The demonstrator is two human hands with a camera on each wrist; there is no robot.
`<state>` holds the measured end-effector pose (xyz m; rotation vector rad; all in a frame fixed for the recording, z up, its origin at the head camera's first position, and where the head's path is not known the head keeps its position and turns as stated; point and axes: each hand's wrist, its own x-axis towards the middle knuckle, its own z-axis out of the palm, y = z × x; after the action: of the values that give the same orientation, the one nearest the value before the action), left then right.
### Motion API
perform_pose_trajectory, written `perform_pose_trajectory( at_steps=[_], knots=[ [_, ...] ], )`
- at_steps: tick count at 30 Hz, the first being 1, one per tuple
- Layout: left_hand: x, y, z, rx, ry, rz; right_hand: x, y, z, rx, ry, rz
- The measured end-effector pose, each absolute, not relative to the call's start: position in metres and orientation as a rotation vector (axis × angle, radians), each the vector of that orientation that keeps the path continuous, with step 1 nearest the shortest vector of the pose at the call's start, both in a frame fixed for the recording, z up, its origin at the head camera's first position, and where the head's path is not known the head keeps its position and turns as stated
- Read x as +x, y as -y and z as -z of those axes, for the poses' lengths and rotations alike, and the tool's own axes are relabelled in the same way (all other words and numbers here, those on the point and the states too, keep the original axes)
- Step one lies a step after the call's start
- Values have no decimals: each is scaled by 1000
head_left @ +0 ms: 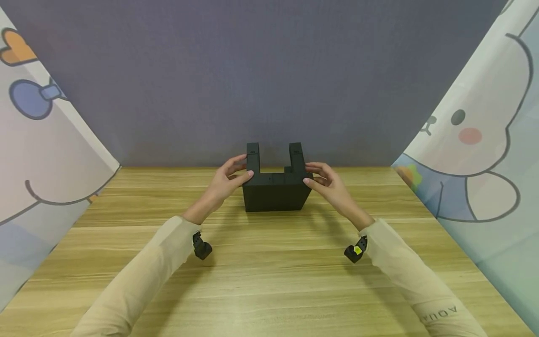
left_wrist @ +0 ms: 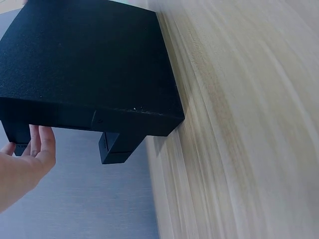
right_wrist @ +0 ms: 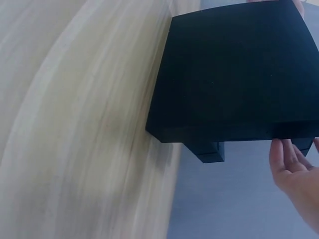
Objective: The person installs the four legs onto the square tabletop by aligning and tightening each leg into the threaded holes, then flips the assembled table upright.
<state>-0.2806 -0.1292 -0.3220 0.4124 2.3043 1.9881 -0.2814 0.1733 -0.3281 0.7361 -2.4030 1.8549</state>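
A black box-like piece [head_left: 275, 198] stands on edge on the table, its flat broad face toward me. Two arms jut from its top toward the wall, leaving a U-shaped gap. My left hand [head_left: 222, 183] grips its upper left corner, thumb on top and fingers at the side. At the upper right corner, my right hand [head_left: 335, 188] holds it the same way. In the left wrist view the plain panel [left_wrist: 89, 55] shows stubby legs behind it, and the left fingers reach under one edge. The right wrist view shows the panel [right_wrist: 234, 69] with the right fingertips at its edge.
The wood-grain table [head_left: 269, 271] ends at a grey-blue back wall [head_left: 269, 84] close behind the black piece. Side panels with cartoon prints, a left one [head_left: 50, 154] and a right one [head_left: 484, 117], flank the table. Black wrist cameras hang below both cream sleeves.
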Motion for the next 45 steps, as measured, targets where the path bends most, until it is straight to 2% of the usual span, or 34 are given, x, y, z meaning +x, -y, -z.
perform_pose_trajectory(
  at_steps=[19, 28, 36, 45],
  knots=[
    [-290, 130, 327, 433, -2267, -2021, -288, -175, 333, 890, 2245, -1897],
    [-286, 137, 335, 557, -2262, -1990, -291, -173, 334, 837, 2208, -1922],
    [-270, 135, 330, 654, -2388, -1902, -291, -170, 333, 784, 2217, -1926],
    [-270, 132, 340, 647, -2445, -2029, -292, -168, 331, 715, 2212, -1995]
  ],
)
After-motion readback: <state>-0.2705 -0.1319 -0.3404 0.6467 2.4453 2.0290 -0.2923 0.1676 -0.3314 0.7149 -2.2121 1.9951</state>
